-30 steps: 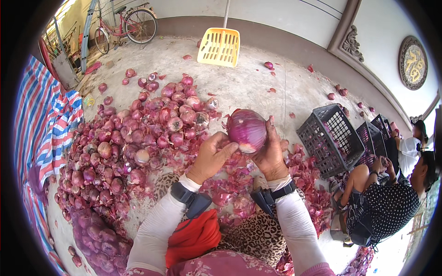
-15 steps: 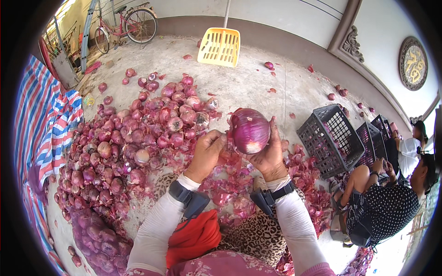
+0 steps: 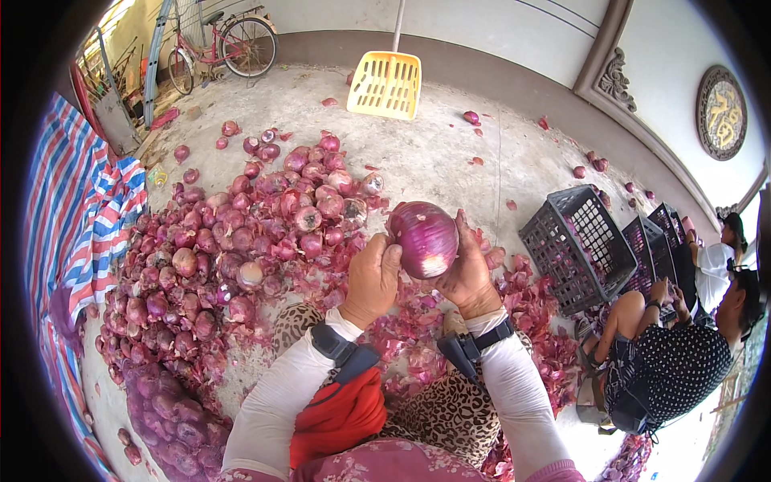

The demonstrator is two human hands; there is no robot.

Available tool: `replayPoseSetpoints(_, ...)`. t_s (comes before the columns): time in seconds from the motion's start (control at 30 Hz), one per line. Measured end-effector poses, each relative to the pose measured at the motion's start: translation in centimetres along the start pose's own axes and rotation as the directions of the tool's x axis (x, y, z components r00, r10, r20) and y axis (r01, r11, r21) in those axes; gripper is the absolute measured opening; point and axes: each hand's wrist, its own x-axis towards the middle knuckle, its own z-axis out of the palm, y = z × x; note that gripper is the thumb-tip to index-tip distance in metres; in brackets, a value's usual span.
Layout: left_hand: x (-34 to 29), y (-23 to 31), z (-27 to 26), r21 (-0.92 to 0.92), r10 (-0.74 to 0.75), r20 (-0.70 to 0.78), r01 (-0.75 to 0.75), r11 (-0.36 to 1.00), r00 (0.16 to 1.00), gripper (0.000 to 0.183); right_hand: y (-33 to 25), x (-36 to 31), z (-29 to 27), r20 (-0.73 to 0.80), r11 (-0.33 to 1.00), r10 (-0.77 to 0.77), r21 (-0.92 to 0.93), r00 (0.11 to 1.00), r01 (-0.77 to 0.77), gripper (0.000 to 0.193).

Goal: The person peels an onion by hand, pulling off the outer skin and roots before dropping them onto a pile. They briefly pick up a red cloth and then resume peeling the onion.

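A large red onion [image 3: 423, 241], glossy and purple with a pale patch low on its front, is held up before me. My right hand [image 3: 472, 277] cups it from the right and below, fingers wrapped round the far side. Against its left side is my left hand [image 3: 373, 277], thumb upright and fingers curled, partly hidden behind the onion. Loose onion skins [image 3: 393, 337] litter the ground beneath. To the left spreads a big heap of red onions [image 3: 213, 241], with a purple mesh sack of onions [image 3: 173, 418] at its near end.
Black plastic crates [image 3: 554, 253] stand at the right, beside two seated people [image 3: 683, 361]. A yellow slotted scoop [image 3: 385, 84] on a pole lies ahead. Striped sheeting [image 3: 76, 209] borders the left. A bicycle [image 3: 225, 48] leans far back; a red cloth [image 3: 341, 418] lies on my lap.
The onion has moved slightly left and down and turned a little. My left hand has gone from a pinch at the onion's edge to lying along its left side.
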Motion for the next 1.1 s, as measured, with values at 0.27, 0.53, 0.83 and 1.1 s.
replayPoseSetpoints(0.27,0.2,0.6,0.1,-0.044,-0.08,-0.008,0.08,0.996,0.997,0.021,0.1,-0.3,-0.8,-0.027,0.998,0.064,0.008,0.998,-0.064,0.06)
replayPoseSetpoints(0.53,0.4,-1.0,0.3,-0.219,-0.198,0.028,0.199,0.955,0.98,0.022,0.3,0.0,-0.4,-0.11,0.997,0.072,0.036,0.991,-0.069,0.06)
replayPoseSetpoints(0.83,1.2,1.0,-1.6,-0.336,-0.213,0.17,0.259,0.905,0.962,0.029,0.2,0.4,-0.4,-0.118,0.995,-0.029,0.093,0.993,0.04,0.061)
replayPoseSetpoints(1.1,0.3,-1.0,-0.6,-0.316,-0.262,0.311,0.359,0.878,0.914,0.024,0.1,0.5,-0.9,-0.036,0.99,0.002,0.14,0.999,0.003,0.063)
